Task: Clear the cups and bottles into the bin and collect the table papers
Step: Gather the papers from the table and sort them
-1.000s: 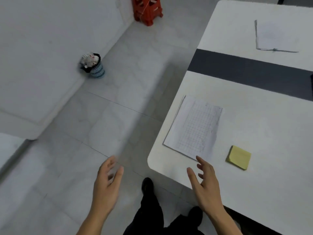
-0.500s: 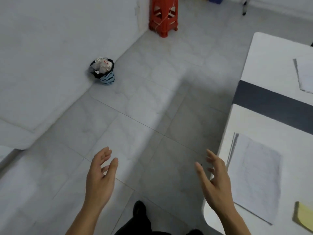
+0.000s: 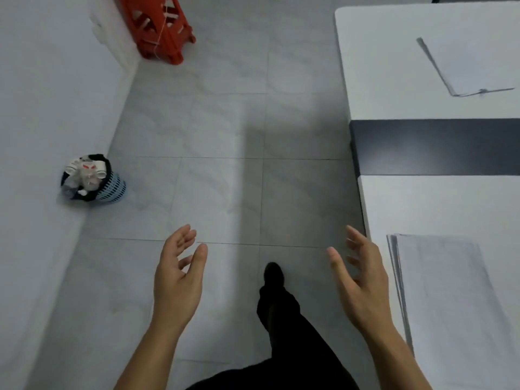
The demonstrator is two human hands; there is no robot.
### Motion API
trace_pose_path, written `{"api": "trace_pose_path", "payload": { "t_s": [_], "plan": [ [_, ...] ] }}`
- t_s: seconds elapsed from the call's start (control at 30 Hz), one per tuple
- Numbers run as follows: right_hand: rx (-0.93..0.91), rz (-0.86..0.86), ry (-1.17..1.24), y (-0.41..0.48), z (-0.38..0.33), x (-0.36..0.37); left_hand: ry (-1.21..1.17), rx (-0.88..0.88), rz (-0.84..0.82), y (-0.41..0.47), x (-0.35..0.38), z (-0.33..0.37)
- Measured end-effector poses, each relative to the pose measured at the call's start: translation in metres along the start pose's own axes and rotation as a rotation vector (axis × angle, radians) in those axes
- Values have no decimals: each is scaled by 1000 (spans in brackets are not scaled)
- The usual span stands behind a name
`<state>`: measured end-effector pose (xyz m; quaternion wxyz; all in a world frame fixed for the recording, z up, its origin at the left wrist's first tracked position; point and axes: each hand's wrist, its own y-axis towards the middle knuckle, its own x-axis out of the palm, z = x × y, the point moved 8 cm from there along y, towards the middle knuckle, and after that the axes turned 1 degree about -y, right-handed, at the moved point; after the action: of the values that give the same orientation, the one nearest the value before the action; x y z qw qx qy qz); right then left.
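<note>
A small blue bin (image 3: 112, 188) with a black liner stands on the floor against the left wall, heaped with white cups and clear bottles (image 3: 85, 175). On the white table (image 3: 399, 204) at the right lies a stack of papers (image 3: 450, 299) near its front edge. A second sheaf of paper (image 3: 472, 63) lies on the far section. My left hand (image 3: 178, 280) hovers open over the floor tiles, holding nothing. My right hand (image 3: 361, 280) is also open and empty, just left of the table edge and the near stack.
A red plastic stool (image 3: 160, 26) stands by the wall corner at the top. A dark band (image 3: 433, 146) crosses the table between its two white sections. My dark trouser leg and shoe (image 3: 277, 299) are on the grey tiled floor between my hands.
The view has swung away from the table toward the floor; the yellow sticky pad has left the frame. Both hands stayed open and empty, and the right one is now off the table edge.
</note>
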<state>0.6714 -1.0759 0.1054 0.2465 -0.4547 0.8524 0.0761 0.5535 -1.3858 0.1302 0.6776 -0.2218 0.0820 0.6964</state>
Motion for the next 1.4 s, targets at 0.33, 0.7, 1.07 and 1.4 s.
{"api": "trace_pose_path", "payload": {
  "t_s": [0.33, 0.7, 1.07, 1.4],
  "plan": [
    [-156, -120, 7, 253, -151, 107, -60, 84, 82, 244, -12, 115],
    [-38, 50, -40, 493, -224, 213, -53, 70, -112, 563, 40, 155],
    [195, 452, 65, 690, -231, 189, 64, 268, -501, 821, 220, 324],
    [264, 546, 134, 967, -221, 137, 115, 443, -624, 999, 431, 486]
  ]
}}
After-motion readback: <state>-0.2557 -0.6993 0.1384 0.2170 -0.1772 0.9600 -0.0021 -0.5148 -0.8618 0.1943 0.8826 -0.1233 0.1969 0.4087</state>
